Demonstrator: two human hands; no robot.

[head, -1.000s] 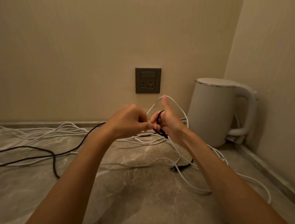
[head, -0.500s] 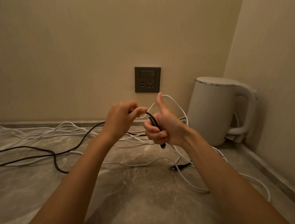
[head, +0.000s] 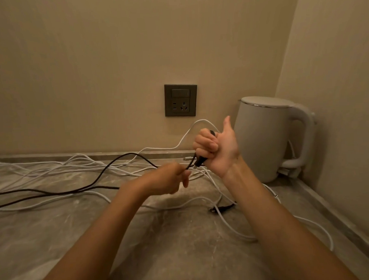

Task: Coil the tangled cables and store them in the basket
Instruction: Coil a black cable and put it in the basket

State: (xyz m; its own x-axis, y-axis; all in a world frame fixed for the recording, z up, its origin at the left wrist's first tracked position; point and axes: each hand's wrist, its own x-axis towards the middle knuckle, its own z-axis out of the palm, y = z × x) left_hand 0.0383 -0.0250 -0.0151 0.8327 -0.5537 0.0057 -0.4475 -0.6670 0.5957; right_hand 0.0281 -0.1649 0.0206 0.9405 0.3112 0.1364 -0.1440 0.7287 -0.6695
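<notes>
The right hand (head: 218,148) is raised above the table (head: 184,252) in a fist with the thumb pointing up, and its fingers are wrapped round a gathered part of the black cable (head: 129,154); a dark bit of it shows above the knuckles and another pokes out under the fist. The left hand (head: 168,179) sits lower and just to the left, nearly touching the right one, fingers curled and pinching the same cable where it comes down out of the fist. From there the black cable arcs up and away to the left, drops onto the table and runs out past the left edge in two strands. The white cables (head: 117,170) lie in a loose tangle along the back of the table, to the left of and behind both hands. One white loop (head: 201,120) rises behind the right fist, and other strands pass under the right forearm and curve out to the right. A small dark plug (head: 221,208) lies on the table between the forearms. How many turns of cable sit inside the right fist is hidden by the fingers, and the left fingertips are slightly blurred. A white kettle (head: 264,140) stands in the corner behind the right hand, below and to the right of a wall socket (head: 180,100).
</notes>
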